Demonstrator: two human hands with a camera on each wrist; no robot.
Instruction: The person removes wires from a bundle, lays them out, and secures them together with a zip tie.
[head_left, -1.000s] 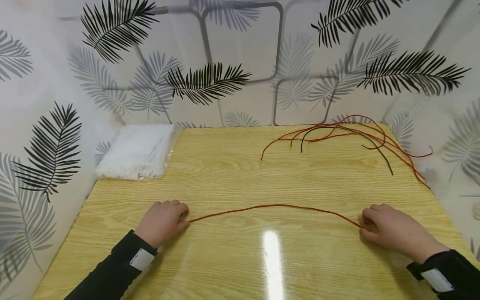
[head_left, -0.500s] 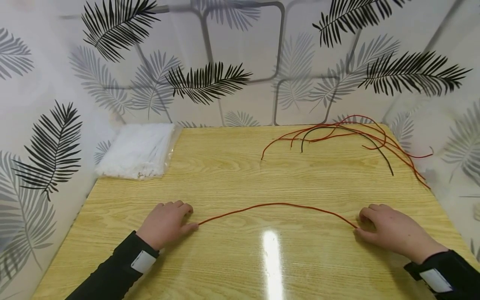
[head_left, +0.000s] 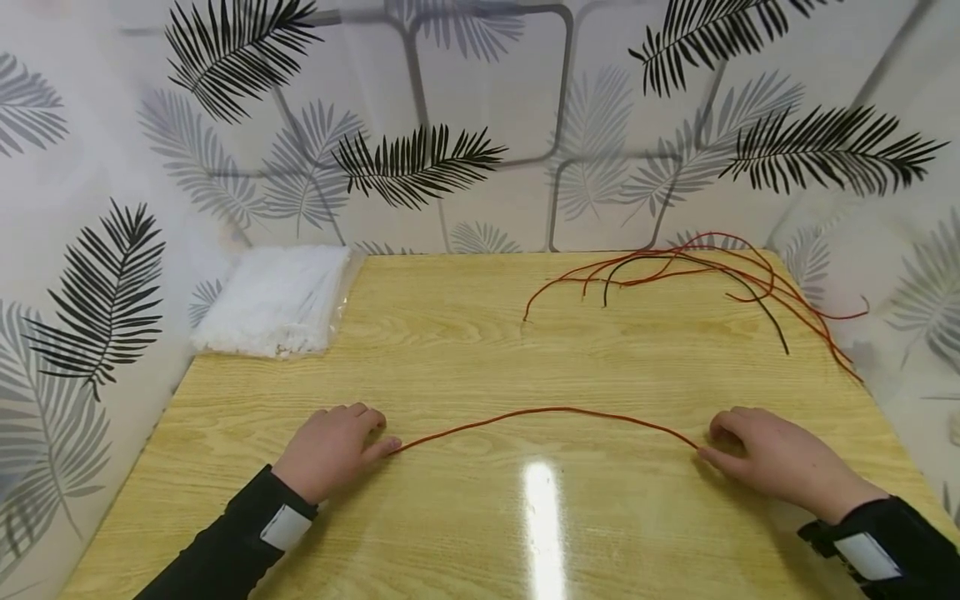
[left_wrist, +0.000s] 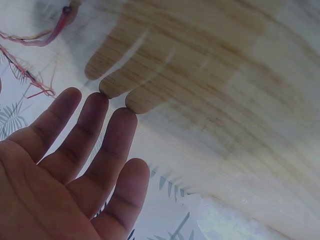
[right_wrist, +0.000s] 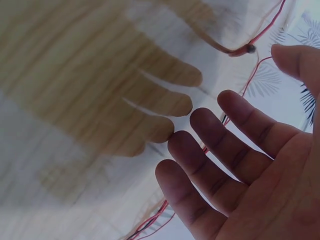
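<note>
Left hand (head_left: 333,450) and right hand (head_left: 780,460) touch the table (head_left: 450,533) with some of their fingertips, fingers loose and fairly straight — neither grips anything. Between them the red wire (head_left: 555,409) lies in a shallow bow, an end by each thumb; whether the thumbs touch it, I can't tell. I'd say a light, even touch at both ends suits such a springy-looking strand — hard pushing would likely deepen the bow.
</note>
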